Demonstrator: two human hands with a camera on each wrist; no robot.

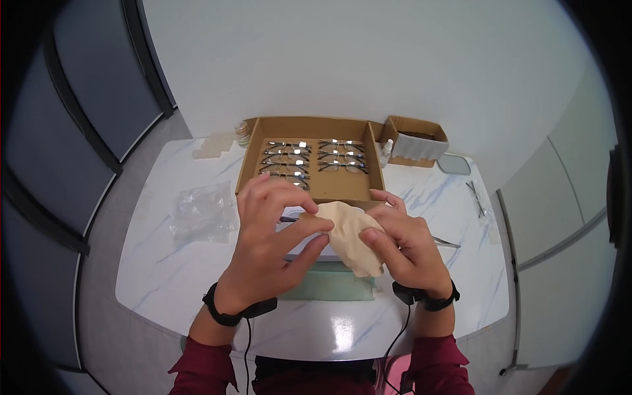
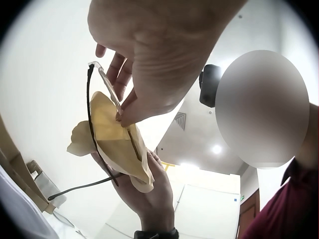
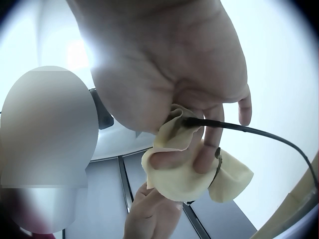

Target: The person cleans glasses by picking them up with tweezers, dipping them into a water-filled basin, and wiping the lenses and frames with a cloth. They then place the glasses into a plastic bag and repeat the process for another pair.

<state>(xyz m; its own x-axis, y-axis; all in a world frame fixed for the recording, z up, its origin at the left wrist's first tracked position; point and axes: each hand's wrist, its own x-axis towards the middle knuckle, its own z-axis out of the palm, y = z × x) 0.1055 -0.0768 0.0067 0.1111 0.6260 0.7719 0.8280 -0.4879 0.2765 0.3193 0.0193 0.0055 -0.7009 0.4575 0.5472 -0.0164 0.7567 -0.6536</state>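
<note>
Both hands are raised over the table around a pair of dark-armed eyeglasses [image 2: 89, 107] and a pale yellow cloth [image 1: 349, 234]. With thumb and index finger, my left hand [image 1: 266, 247] pinches the eyeglasses close to the cloth's edge. My right hand [image 1: 411, 247] grips the cloth, folded around one lens, thumb on the near side and fingers behind. One arm of the eyeglasses sticks out past the right hand in the head view. The cloth hides most of the lens on that side. In the right wrist view, fingers [image 3: 207, 159] press against the cloth.
A cardboard tray [image 1: 376, 171] with several eyeglasses [image 1: 342, 156] stands behind the hands. Beside it are a spray bottle [image 1: 386, 153] and a small box [image 1: 408, 127]. Clear plastic bag [image 1: 201, 214] lies left, more eyeglasses [image 1: 476, 199] right. A green cloth [image 1: 329, 288] lies in front.
</note>
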